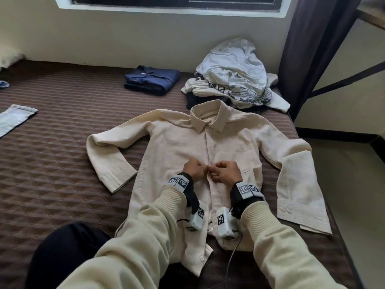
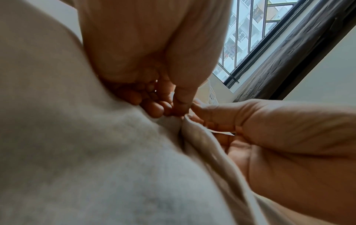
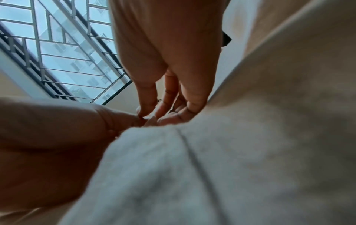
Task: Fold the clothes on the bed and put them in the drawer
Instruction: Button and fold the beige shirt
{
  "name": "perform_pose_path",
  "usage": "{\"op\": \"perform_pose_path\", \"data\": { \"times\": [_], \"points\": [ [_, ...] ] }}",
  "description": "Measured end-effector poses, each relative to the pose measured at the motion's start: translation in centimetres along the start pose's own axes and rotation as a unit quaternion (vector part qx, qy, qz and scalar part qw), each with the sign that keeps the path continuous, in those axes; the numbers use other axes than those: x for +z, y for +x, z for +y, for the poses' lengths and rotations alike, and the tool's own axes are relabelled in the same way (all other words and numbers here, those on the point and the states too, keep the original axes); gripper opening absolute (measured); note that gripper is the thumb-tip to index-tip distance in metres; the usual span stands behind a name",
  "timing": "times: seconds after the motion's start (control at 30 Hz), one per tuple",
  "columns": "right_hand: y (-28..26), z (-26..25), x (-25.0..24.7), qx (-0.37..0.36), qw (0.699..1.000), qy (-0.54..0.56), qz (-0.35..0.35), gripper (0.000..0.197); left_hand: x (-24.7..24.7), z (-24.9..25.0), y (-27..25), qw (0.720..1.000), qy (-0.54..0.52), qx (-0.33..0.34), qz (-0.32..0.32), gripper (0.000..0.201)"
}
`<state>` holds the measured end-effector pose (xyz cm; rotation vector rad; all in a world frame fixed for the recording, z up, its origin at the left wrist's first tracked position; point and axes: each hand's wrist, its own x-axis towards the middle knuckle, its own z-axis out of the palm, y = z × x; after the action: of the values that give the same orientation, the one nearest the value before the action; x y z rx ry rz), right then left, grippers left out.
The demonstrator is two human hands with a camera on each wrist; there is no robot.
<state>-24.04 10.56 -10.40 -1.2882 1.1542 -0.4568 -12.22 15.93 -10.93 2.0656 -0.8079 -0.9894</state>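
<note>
A cream long-sleeved shirt [image 1: 177, 147] lies face up on the brown quilted bed [image 1: 52, 163], collar toward the wall and sleeves spread out. At the middle of its button placket my left hand [image 1: 195, 168] and right hand [image 1: 224, 171] meet, each pinching one edge of the placket. The left wrist view shows my left hand [image 2: 173, 106] with thumb and fingers pinching the cream shirt [image 2: 96, 152]. In the right wrist view my right hand [image 3: 154, 112] pinches the fabric edge of the shirt [image 3: 212, 167]. The button itself is hidden by my fingers.
A folded navy shirt [image 1: 152, 79] lies near the wall. A heap of unfolded light clothes [image 1: 231, 78] sits beyond the collar. A pale cloth [image 1: 14, 118] lies at the left. The bed's right edge [image 1: 312, 174] is close to the right sleeve. A dark curtain [image 1: 312, 49] hangs there.
</note>
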Motion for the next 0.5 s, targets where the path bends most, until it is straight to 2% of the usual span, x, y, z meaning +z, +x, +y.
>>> {"op": "perform_pose_path", "data": {
  "times": [0.13, 0.33, 0.47, 0.5],
  "points": [
    [0.4, 0.1, 0.1, -0.008, 0.999, -0.025, 0.037, 0.016, -0.1, -0.2, -0.2, 1.0, -0.002, 0.014, -0.019, 0.039],
    [0.4, 0.6, -0.1, 0.003, 0.999, 0.028, 0.031, 0.017, 0.2, 0.1, -0.6, 0.999, 0.03, 0.017, 0.007, 0.032],
    [0.1, 0.7, 0.0, -0.019, 0.999, 0.026, 0.018, 0.001, 0.3, 0.4, -1.1, 0.999, 0.048, 0.016, 0.021, 0.038],
    [0.2, 0.8, -0.1, -0.027, 0.999, 0.021, 0.01, 0.004, 0.3, 0.5, -1.2, 0.998, 0.051, 0.016, 0.02, 0.038]
  ]
}}
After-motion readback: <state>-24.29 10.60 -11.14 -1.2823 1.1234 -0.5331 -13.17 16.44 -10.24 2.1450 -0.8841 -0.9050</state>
